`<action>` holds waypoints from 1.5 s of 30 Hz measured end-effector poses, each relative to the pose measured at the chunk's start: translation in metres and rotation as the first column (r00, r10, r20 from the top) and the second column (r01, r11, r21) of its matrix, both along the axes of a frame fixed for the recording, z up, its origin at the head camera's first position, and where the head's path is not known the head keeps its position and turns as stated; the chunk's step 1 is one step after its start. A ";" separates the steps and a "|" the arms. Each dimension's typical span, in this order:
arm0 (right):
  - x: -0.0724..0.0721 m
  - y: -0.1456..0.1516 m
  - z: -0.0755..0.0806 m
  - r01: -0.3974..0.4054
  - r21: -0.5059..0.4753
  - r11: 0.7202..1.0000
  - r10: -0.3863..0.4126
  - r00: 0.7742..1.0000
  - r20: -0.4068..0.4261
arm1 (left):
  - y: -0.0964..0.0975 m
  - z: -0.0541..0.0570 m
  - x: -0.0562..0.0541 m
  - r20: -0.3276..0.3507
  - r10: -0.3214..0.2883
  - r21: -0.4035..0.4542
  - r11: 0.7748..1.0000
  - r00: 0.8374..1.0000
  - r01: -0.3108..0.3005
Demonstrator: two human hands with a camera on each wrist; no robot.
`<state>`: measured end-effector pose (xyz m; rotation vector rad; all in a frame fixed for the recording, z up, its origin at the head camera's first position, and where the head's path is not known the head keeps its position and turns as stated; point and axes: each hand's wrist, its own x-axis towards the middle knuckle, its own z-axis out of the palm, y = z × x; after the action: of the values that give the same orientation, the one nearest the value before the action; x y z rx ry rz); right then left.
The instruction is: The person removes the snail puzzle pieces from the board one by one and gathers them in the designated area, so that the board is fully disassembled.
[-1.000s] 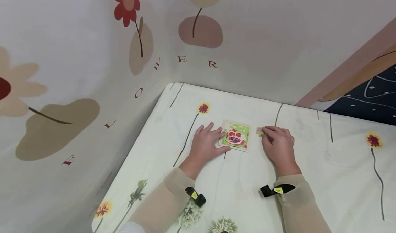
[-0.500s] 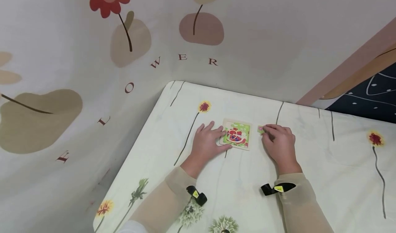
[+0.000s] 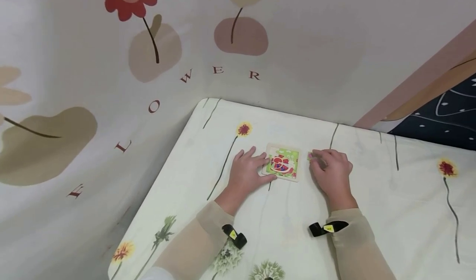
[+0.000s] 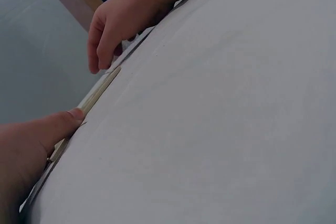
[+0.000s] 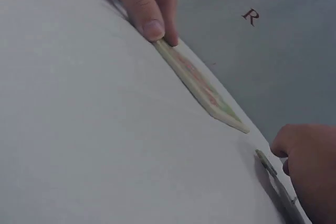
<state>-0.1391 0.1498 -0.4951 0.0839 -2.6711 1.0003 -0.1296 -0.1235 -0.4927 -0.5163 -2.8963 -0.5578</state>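
A small square wooden jigsaw puzzle, with a green and red picture in a pale frame, lies on the cloth-covered table. My left hand rests at its left side, fingers spread; in the right wrist view the left thumb touches the frame's near edge. To the right of the puzzle, my right hand pinches a small green puzzle piece with a pink patch between thumb and fingers. The fingers hide most of that piece. Seen nearly edge-on in the right wrist view, the piece is apart from the frame.
A white cloth printed with flowers covers the table. Pale walls with printed flowers and the letters FLOWER stand along its left and back edges. Dark patterned fabric shows at the back right. Each wrist wears a black camera strap.
My right hand has shifted slightly left, and its fingers now cover more of the green piece. My left hand stays at the puzzle. The head view has turned a little.
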 end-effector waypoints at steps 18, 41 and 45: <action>-0.006 -0.051 0.004 -0.110 0.102 0.989 0.100 0.990 0.095 | -0.002 0.000 0.001 -0.005 0.012 0.024 1.000 1.000 -0.011; -0.008 -0.080 0.005 -0.005 0.125 0.992 -0.011 0.992 0.124 | -0.002 -0.002 0.000 -0.055 -0.008 0.022 1.000 0.998 0.009; -0.008 -0.079 0.009 -0.020 0.142 0.990 -0.002 0.988 0.154 | -0.001 -0.001 -0.001 -0.046 -0.005 0.019 1.000 0.999 0.006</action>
<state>-0.1470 0.0707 -0.4857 0.0510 -2.8835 0.8479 -0.1309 -0.1243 -0.4942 -0.5281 -2.8441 -0.5660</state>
